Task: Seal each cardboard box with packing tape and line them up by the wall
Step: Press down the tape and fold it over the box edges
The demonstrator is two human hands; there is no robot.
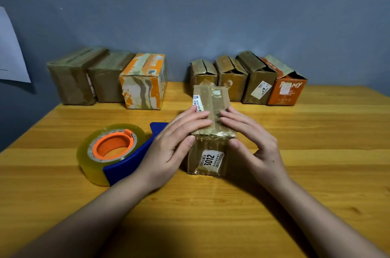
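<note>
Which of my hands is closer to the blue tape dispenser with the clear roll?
Left. Your left hand sits right beside the blue tape dispenser with the clear roll, overlapping its blue handle in view. Your right hand is across the small brown cardboard box.

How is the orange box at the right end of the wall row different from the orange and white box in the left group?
The orange box at the right end has its top flaps open; the orange and white box has flat, closed flaps. The right one is plain orange with pale lettering, whereas the left one has a torn, streaked white front. The right one ends its row, angled; the left one faces squarely. Both stand on the table by the wall.
</note>
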